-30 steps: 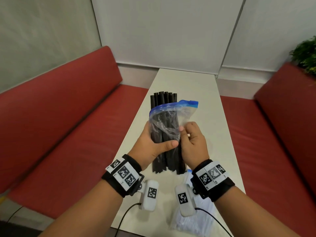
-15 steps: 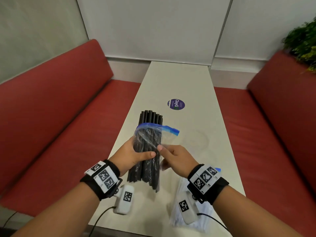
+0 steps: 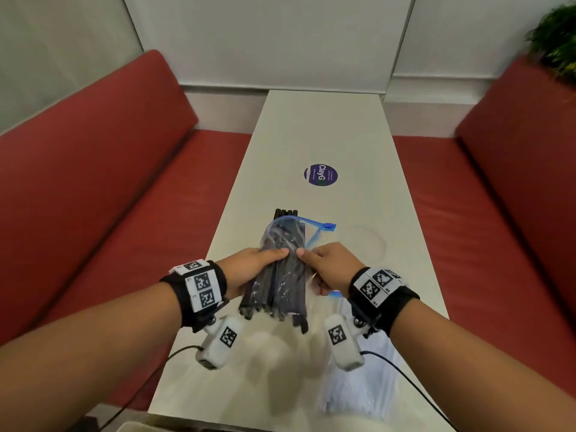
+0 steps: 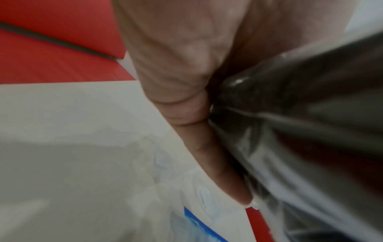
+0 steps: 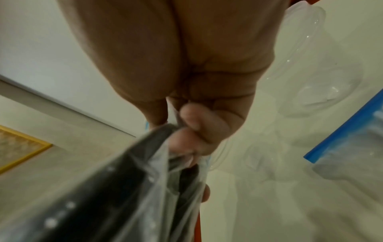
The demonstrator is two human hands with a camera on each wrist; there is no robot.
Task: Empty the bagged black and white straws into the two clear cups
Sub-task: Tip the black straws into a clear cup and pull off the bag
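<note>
A bundle of black straws [image 3: 277,285] sits in a clear zip bag [image 3: 282,241] with a blue zip strip, held tilted above the table. The straw tips poke out past the bag's mouth at the far end. My left hand [image 3: 254,265] grips the bundle through the plastic from the left. My right hand [image 3: 324,265] pinches the bag's plastic [image 5: 176,157] on the right side. A clear cup [image 3: 364,243] stands just right of the bag; the right wrist view shows two clear cups [image 5: 323,91] on the table. A second bag of white straws [image 3: 358,391] lies under my right wrist.
The narrow white table [image 3: 321,129] runs away from me, with a round purple sticker [image 3: 321,175] at its middle. Red benches [image 3: 103,188] flank both sides. A green plant [image 3: 558,35] is at the far right.
Both hands have brought the bagged black straws down and closer to me. Less of the straw tips shows above the bag's mouth than a second ago.
</note>
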